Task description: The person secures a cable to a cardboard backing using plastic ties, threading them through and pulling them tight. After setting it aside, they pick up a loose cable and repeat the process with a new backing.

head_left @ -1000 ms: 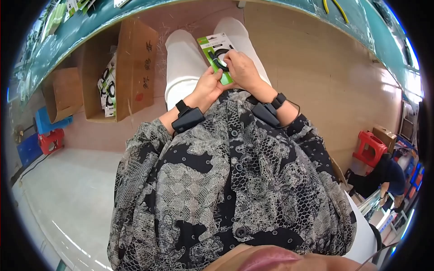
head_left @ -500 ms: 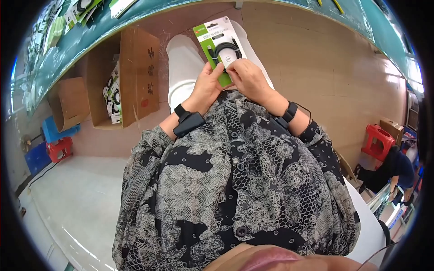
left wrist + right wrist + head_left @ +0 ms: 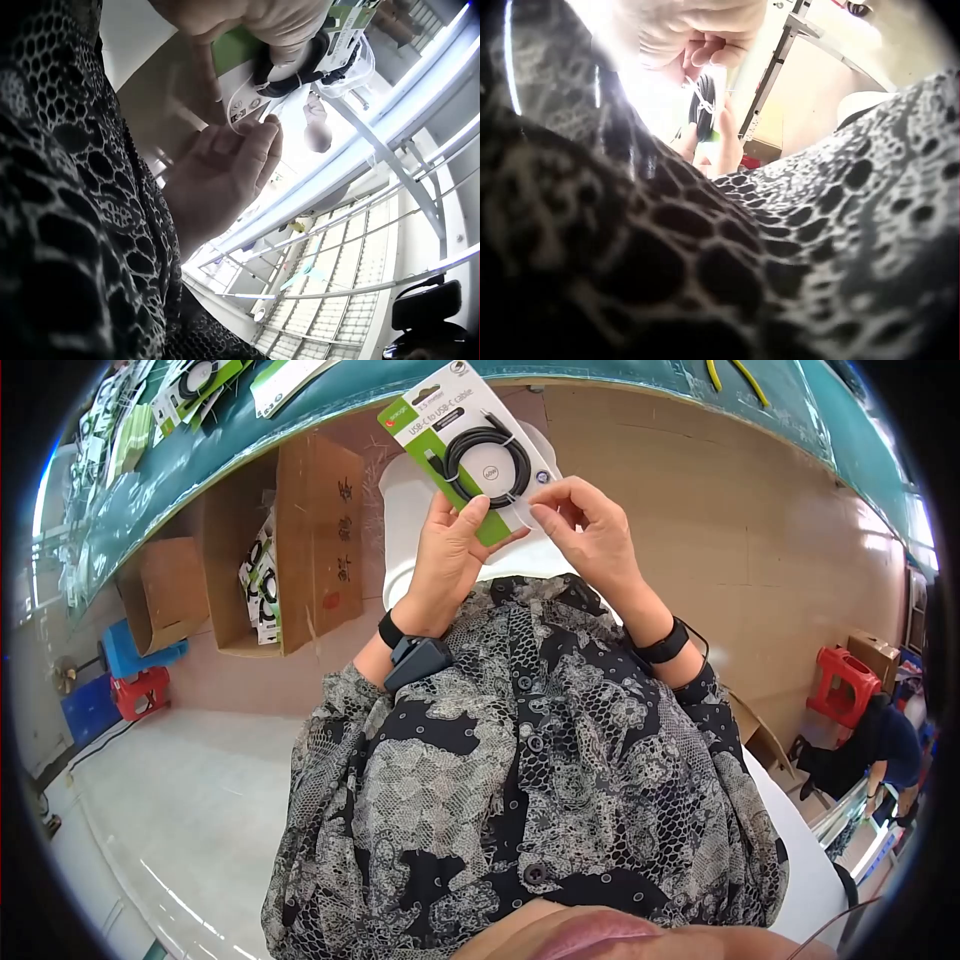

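Observation:
A white-and-green retail card [image 3: 415, 435] carries a coiled black USB-C cable [image 3: 522, 468], bound with thin white ties. My left hand [image 3: 450, 555] grips the card's lower end, thumb on the front beside the coil and fingers behind. At the card's lower right edge, my right hand [image 3: 595, 535] pinches thumb against forefinger, with a thin white tie [image 3: 231, 112] running from the card to its fingertips in the left wrist view. The right wrist view shows the coil [image 3: 703, 105] edge-on beneath the right fingers, white tie ends sticking out from it.
Ahead runs a green-covered table [image 3: 380, 392] with more carded cables [image 3: 195, 380] at its left and yellow-handled pliers [image 3: 750, 382] at its right. An open carton [image 3: 320, 550] on the floor at left contains several packed cables [image 3: 265, 585]. Red stools [image 3: 843, 685] stand at the sides.
Both hands have raised the card upward and away from the lap, and it now tilts left. My right hand has moved off the coil to the card's lower right edge.

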The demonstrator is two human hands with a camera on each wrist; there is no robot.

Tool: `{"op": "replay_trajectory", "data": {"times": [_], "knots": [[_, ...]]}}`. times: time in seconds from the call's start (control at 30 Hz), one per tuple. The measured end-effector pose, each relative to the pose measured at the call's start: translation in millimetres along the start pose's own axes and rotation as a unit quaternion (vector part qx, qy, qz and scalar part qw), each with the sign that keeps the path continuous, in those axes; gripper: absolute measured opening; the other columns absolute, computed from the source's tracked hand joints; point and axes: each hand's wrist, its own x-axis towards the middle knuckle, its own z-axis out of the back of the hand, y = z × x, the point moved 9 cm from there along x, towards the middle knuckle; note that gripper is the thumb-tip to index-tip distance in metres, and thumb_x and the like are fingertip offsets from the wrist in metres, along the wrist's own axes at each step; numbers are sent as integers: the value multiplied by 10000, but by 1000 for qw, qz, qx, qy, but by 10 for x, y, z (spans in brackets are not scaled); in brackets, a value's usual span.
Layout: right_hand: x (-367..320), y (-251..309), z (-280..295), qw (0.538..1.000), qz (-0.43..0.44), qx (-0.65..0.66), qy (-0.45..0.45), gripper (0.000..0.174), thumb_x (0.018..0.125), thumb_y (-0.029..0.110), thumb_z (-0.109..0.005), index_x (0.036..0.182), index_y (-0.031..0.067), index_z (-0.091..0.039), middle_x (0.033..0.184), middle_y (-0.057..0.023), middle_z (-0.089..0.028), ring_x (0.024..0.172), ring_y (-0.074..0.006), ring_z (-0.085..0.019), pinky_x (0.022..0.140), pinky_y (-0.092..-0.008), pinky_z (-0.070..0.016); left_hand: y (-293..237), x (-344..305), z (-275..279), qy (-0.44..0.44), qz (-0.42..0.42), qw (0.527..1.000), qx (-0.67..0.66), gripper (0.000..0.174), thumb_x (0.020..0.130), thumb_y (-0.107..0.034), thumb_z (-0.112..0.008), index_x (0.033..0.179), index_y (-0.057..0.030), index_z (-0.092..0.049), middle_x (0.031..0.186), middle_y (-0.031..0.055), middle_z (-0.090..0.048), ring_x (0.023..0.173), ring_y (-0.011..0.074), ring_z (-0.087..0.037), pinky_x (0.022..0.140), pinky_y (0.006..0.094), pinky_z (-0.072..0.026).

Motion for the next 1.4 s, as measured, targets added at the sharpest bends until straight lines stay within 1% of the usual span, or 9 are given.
{"op": "replay_trajectory", "data": {"times": [0.1, 0.2, 0.37, 0.63, 0.73, 0.77, 0.87, 1.03, 1.4], "knots": [[43, -3, 32, 999, -9, 33, -25, 113, 824, 51, -690, 915, 28, -627, 759, 27, -593, 663, -8, -501, 598, -164, -419, -5, -8, -10, -1, 15, 1000, -27, 347, 953, -74, -494, 1284, -103, -394, 1215, 81, -548, 1097, 253, -580, 907, 474, -527], [50, 115, 37, 997, 57, -36, -40, 130, 815, 62, -709, 914, 27, -632, 783, 11, -617, 666, -24, -527, 587, -173, -435, -57, -24, -59, 8, -7, 1000, -12, 354, 951, -75, -500, 1288, -107, -396, 1215, 80, -549, 1101, 252, -578, 906, 472, -528], [82, 87, 20, 998, 32, 17, -48, 142, 803, 56, -718, 906, 19, -629, 802, -3, -637, 659, -36, -551, 582, -186, -457, -102, -35, -62, 6, -24, 1000, 12, 364, 947, -77, -509, 1292, -114, -396, 1203, 77, -558, 1102, 244, -579, 898, 468, -534], [80, 220, -19, 993, 90, -34, -66, 130, 787, 36, -720, 882, 22, -632, 775, -24, -622, 633, -69, -566, 558, -205, -466, -142, -48, -52, 4, -49, 999, 1, 347, 938, -54, -519, 1263, -112, -413, 1177, 65, -575, 1072, 218, -592, 872, 452, -553], [16, 424, -49, 962, 198, -175, -73, 136, 756, 19, -725, 857, 35, -636, 731, -46, -582, 590, -131, -565, 526, -245, -462, -147, -43, -37, -7, -50, 999, -7, 337, 934, -43, -521, 1249, -110, -421, 1167, 63, -580, 1050, 209, -598, 864, 445, -558], [14, 444, -47, 961, 198, -176, -72, 136, 756, 19, -725, 857, 35, -636, 731, -46, -582, 590, -131, -565, 526, -245, -462, -142, -43, -28, -13, -49, 999, -11, 332, 932, -38, -523, 1242, -108, -425, 1162, 63, -583, 1039, 204, -602, 860, 441, -561], [-31, 657, -95, 927, 266, -256, -72, 132, 728, 16, -719, 826, 47, -635, 707, -63, -539, 571, -200, -554, 512, -297, -459, -151, -46, -27, -15, -63, 998, 9, 320, 929, -22, -521, 1227, -98, -436, 1155, 66, -586, 1026, 196, -603, 853, 431, -565], [-12, 676, -143, 914, 270, -297, -57, 122, 725, 24, -704, 815, 58, -629, 705, -60, -534, 601, -224, -561, 524, -324, -465, -203, -56, -31, -6, -105, 993, 48, 307, 917, 7, -527, 1203, -80, -458, 1138, 68, -595, 1021, 184, -601, 841, 408, -570], [-14, 663, -224, 900, 275, -338, -33, 97, 748, 53, -687, 826, 59, -628, 721, -55, -534, 636, -219, -572, 549, -323, -475, -218, -76, -51, 0, -112, 991, 72, 309, 909, 5, -546, 1204, -52, -473, 1127, 70, -602, 1006, 161, -599, 830, 364, -570]]}}
